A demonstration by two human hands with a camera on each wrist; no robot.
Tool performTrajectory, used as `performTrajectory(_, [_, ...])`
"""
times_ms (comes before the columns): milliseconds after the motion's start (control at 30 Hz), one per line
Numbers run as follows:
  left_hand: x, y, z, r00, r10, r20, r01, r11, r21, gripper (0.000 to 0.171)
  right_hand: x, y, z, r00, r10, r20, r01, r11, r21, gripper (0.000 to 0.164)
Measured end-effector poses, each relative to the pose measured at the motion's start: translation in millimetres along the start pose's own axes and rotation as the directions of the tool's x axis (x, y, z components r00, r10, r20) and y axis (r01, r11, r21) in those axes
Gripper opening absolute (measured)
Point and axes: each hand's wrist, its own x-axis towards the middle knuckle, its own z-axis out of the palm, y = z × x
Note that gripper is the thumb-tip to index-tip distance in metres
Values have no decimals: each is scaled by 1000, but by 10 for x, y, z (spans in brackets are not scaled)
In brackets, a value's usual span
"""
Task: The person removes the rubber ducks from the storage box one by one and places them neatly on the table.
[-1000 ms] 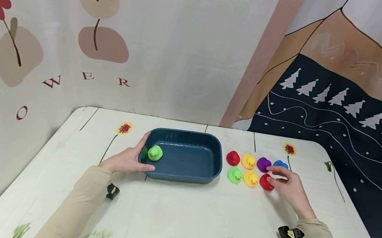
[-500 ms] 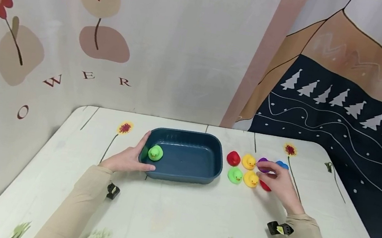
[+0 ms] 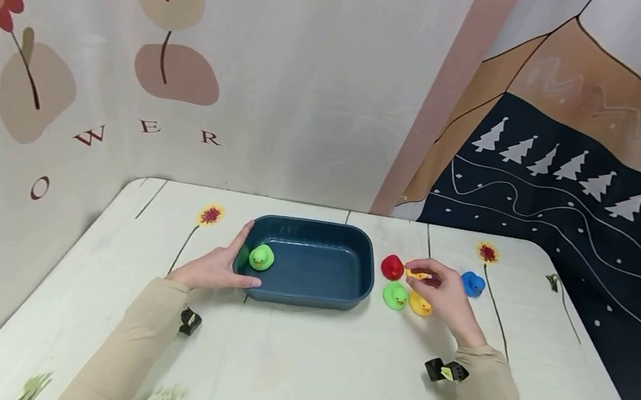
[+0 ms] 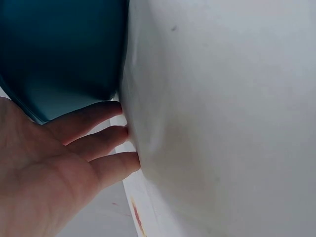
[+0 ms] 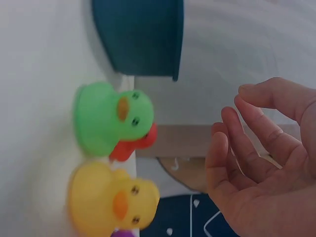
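Observation:
My left hand (image 3: 213, 268) rests at the left end of a dark blue basin (image 3: 306, 298), thumb along the front rim. In the left wrist view its fingers lie fairly straight beside the basin wall. A green rubber duck (image 3: 261, 257) sits inside at the left. My right hand (image 3: 444, 294) hovers over the ducks right of the basin, fingers loosely bent and nothing between them in the right wrist view. Beneath or beside it are a red duck (image 3: 393, 267), a green duck (image 3: 395, 295) and two yellow ducks, the nearer one (image 3: 420, 304) partly covered. A purple duck (image 5: 122, 233) barely shows.
A blue duck (image 3: 472, 284) stands apart, right of my right hand. The table has a white flowered cloth (image 3: 295, 369). Printed curtains (image 3: 312, 88) hang behind its far edge. Both wrists carry small black devices.
My right hand has moved left across the ducks, from the red and purple ones to above the yellow ones, uncovering the blue duck. My left hand stays at the basin.

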Motion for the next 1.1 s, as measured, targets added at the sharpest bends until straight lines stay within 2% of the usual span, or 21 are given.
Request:
performTrajectory(200, [11,0,8,1000,4,9,-4,1000,-5,120,51,-104,108,999,-24,39,21,998,66,24])
performTrajectory(433, [8,-4,13,1000,3,9,-3,1000,-8,120,96,-151,256,990,-108,90,97,989,115,24])
performTrajectory(800, [-1,27,-14,1000,-1,7,1,1000,-4,119,90,-245,500,981,-155,115,136,978,158,21])
performTrajectory(1100, [-7,25,-7,1000,-5,8,5,1000,-8,118,143,-326,715,961,-226,157,193,961,201,22])
